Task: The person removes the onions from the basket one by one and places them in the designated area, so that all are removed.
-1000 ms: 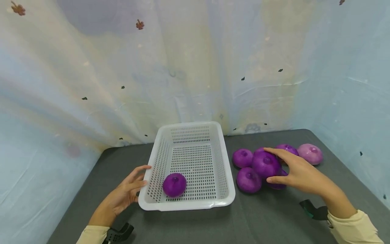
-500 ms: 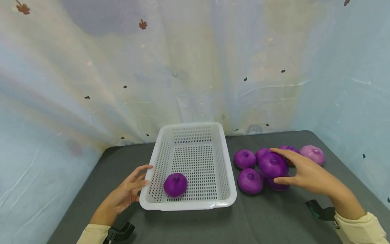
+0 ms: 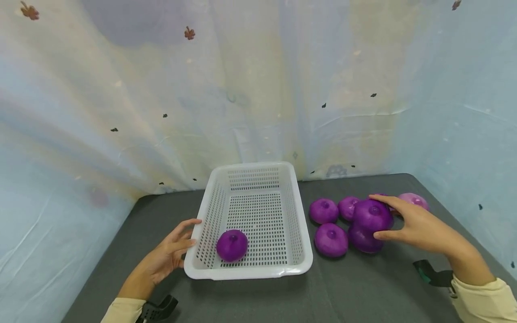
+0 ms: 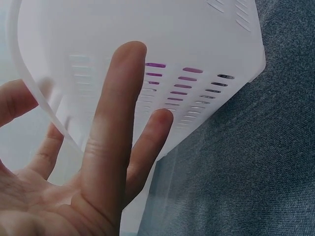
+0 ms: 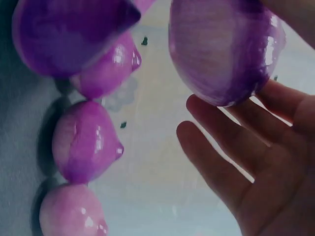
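In the head view my right hand [image 3: 424, 231] holds a glossy purple onion [image 3: 373, 215] between thumb and fingers, raised over another purple onion [image 3: 365, 239]. The right wrist view has the held onion [image 5: 224, 49] at the top, against the fingers. At the left side of a white slotted plastic basket [image 3: 248, 272], my left hand [image 3: 167, 253] touches rim and outer wall with fairly straight fingers. One purple onion [image 3: 232, 246] lies in the basket's near left part. Through the wall's slots, purple shows in the left wrist view.
Right of the basket, several onions sit on the dark grey tabletop [image 3: 323, 296], among them a near one [image 3: 331, 240], two behind it and a pale pink one [image 3: 414, 199] at the far right. A patterned curtain [image 3: 258, 89] hangs behind the table.
My right hand has moved to the right with the onion, uncovering more of the onions at the left of the group. The left hand and basket stay in place.
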The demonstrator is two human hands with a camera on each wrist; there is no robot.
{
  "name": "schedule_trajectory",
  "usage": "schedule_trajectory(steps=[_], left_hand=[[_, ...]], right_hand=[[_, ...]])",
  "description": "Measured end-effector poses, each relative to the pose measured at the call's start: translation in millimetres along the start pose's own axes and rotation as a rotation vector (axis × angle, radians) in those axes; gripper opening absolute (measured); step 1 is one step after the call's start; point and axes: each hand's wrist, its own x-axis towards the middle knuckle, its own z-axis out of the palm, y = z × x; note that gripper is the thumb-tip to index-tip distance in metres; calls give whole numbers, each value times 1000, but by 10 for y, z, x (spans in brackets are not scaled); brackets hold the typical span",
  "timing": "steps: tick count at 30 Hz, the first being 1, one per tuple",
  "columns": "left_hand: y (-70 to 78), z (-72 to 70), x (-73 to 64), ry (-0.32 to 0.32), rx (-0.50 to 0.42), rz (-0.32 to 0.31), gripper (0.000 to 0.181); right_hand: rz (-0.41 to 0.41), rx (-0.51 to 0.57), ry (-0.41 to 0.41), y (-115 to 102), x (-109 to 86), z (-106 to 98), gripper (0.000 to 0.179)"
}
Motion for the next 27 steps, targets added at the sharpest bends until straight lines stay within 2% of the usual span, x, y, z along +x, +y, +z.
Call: schedule_trajectory(steps=[6, 11, 16, 20, 27], left_hand=[[-1, 1, 7, 10, 9, -6, 51], [9, 12, 3, -7, 14, 10, 51], [11, 22, -9, 1, 7, 2, 51], [16, 22, -8, 16, 8, -8, 53], [23, 15, -10, 24, 7, -14, 53]], right_hand=[[46, 13, -10, 131, -57, -98, 87], [64, 22, -23, 263, -102, -149, 88], [20, 11, -15, 402, -124, -152, 93], [-14, 7, 14, 480, -133, -140, 91], [19, 38, -63, 602, -128, -124, 86]])
